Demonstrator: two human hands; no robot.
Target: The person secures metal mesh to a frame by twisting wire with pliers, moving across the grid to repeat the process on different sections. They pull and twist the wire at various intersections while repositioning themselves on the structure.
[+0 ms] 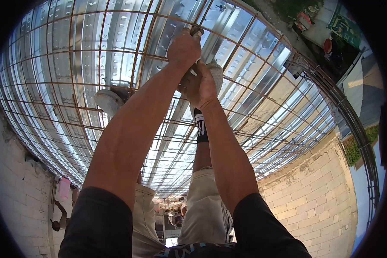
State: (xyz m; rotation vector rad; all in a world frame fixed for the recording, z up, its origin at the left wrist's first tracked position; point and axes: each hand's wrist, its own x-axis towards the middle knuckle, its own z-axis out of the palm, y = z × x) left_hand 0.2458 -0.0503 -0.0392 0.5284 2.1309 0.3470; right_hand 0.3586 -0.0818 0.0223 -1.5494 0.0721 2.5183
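My left hand is closed in a fist over the rusty rebar grid. A small dark tool end sticks out at its top; the rest of it is hidden in the fist. Just below and to the right, my right hand has its fingers curled close together, with what they grip hidden. Under the grid lies shiny ribbed metal decking. A pale shoe shows beside my right hand, and another shoe stands farther left.
Bundled long bars curve along the right edge. A block wall stands at lower right and a grey wall at lower left. One person is near the left wall, and another is seen between my legs.
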